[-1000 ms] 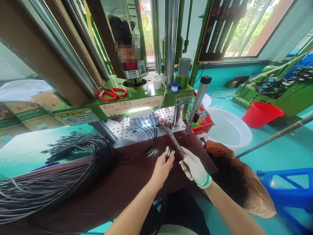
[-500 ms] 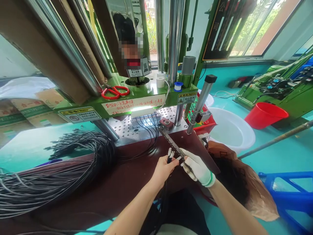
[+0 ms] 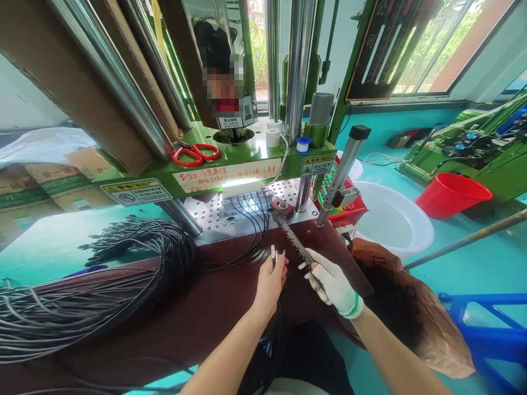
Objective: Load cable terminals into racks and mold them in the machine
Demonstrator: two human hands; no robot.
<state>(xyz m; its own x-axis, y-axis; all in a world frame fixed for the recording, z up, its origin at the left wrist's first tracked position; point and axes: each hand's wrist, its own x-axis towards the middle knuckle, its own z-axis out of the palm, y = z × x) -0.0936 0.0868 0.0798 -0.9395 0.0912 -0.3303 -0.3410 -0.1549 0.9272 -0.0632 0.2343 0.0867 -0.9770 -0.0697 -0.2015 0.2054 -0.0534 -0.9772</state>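
My bare left hand [image 3: 270, 282] is closed round several black cables, whose metal plug ends [image 3: 274, 252] stick up past the fingers. In a white glove, my right hand [image 3: 332, 280] grips the near end of a long, slotted metal bar [image 3: 295, 241]. Small silvery connectors [image 3: 303, 266] jut from the bar's left side, close to my right fingers. The bar slants up and left over the brown tabletop [image 3: 230, 296], its far end near a reddish block [image 3: 282, 207] on the press bed. A gap separates my two hands.
A thick bundle of black cables [image 3: 160, 274] lies on the left. The green press [image 3: 242, 159] stands ahead, with red-handled scissors [image 3: 195, 154] on it and a lit mould [image 3: 247, 204] below, cables trailing out. To the right are a paper sack [image 3: 436, 329] and a white tub [image 3: 391, 219].
My left hand has drawn away leftward from the bar with the cable ends. My right hand and the bar stay nearly in place; the camera view shifts slightly.
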